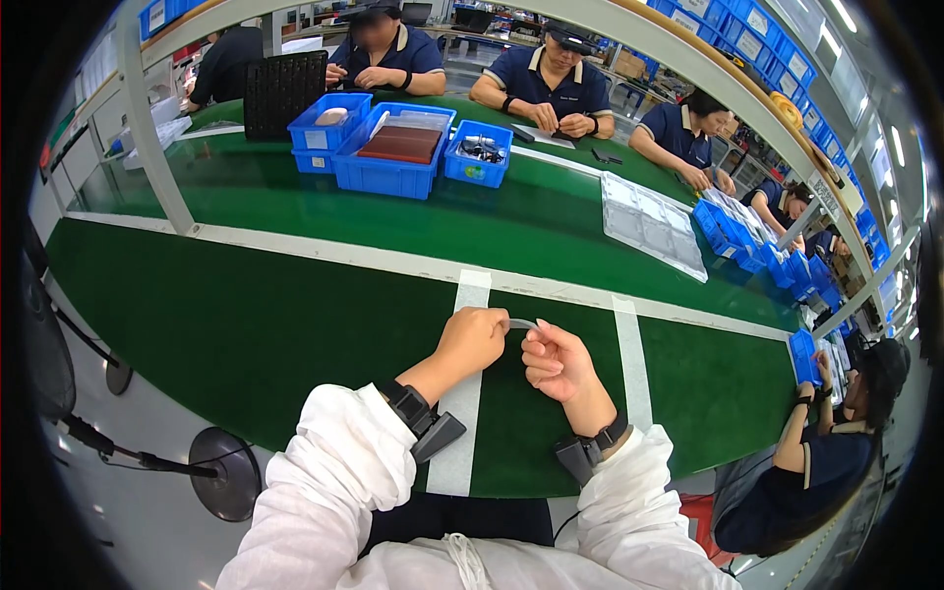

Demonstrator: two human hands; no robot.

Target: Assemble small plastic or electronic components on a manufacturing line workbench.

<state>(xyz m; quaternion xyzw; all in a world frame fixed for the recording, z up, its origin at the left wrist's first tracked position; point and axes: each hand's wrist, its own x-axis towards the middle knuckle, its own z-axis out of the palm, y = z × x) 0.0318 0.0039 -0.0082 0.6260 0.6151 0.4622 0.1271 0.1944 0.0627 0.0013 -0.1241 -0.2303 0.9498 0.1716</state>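
A short, thin grey strip (521, 324) bows slightly upward between my two hands, above the green work surface. Its left end runs into my left hand (474, 339), which is closed on it with the back of the hand upward. At the other end, the thumb and forefinger of my right hand (558, 362) pinch it, and the remaining fingers curl inward. Whatever length lies inside my fingers is hidden. Beneath my left forearm, a pale tape band (454, 442) runs across the green surface; another tape band (631, 349) lies to the right of my right hand.
Beyond a white rail (393, 261), blue bins (388, 182) hold a reddish-brown stack and small parts. A clear tray (649, 221) lies farther right. Several co-workers sit across the table, and one person (806, 462) works close on my right. A round black stand base (224, 472) is at left.
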